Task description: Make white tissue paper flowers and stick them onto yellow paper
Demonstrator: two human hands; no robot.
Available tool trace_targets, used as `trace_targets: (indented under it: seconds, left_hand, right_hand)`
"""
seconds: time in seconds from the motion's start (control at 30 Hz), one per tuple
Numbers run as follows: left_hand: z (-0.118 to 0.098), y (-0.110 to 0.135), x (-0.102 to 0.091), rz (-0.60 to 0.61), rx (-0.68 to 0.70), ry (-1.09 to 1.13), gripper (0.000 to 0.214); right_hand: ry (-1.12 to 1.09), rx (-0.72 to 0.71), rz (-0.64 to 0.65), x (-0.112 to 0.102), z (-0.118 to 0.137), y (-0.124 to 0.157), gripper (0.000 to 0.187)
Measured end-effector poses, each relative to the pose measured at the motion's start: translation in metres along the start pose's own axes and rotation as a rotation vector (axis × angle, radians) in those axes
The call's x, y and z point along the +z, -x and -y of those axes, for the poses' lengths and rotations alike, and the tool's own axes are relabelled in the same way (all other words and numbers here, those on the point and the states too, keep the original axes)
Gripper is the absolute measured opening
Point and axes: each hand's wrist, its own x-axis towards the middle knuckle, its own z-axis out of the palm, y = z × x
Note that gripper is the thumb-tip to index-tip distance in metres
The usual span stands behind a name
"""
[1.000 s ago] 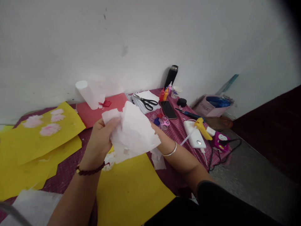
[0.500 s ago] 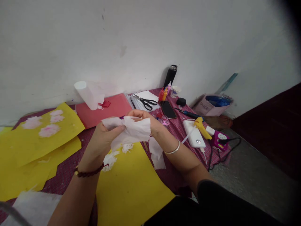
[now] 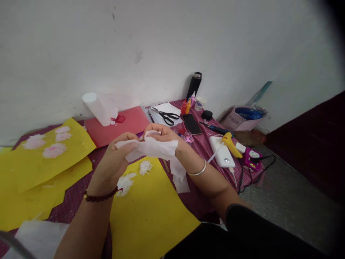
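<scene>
A sheet of white tissue paper (image 3: 155, 149) is stretched between my two hands, creased and partly gathered. My left hand (image 3: 117, 151) pinches its left end, thumb on top. At the upper right, the fingers of my right hand (image 3: 163, 135) close on a bunched part of the same sheet. Below lies a sheet of yellow paper (image 3: 156, 212). Two white ruffled paper tufts, one larger (image 3: 126, 184) and one smaller (image 3: 145, 167), rest on its upper part. My left wrist and hand partly cover that sheet's left edge.
Yellow sheets with pink-white tufts (image 3: 54, 150) lie at left. Behind are a white roll (image 3: 96, 108), a red folder (image 3: 129, 126), scissors (image 3: 167, 116) and a phone (image 3: 191, 124). A power bank (image 3: 222, 151), yellow glue gun (image 3: 231, 144) and power strip (image 3: 252, 158) stand right, with cords hanging.
The tissue paper has been drawn together into a narrower, more gathered strip. My left fingers have risen nearer my right fingers, and the smaller tuft shows more fully.
</scene>
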Motion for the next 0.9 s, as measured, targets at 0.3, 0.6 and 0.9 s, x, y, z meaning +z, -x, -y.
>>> trace_targets:
  seconds: [0.3, 0.6, 0.9]
  left_hand:
    - [0.007, 0.004, -0.003, 0.008, 0.021, -0.305, 0.028]
    - [-0.002, 0.007, -0.003, -0.155, 0.102, -0.421, 0.026]
    - [0.007, 0.006, -0.001, -0.486, 0.544, -0.865, 0.016]
  right_hand:
    - [0.015, 0.036, 0.008, 0.004, 0.001, 0.004, 0.029]
    - [0.032, -0.053, -0.128, 0.008, 0.007, 0.002, 0.026]
    - [0.189, -0.156, -0.184, 0.007, 0.025, 0.012, 0.027]
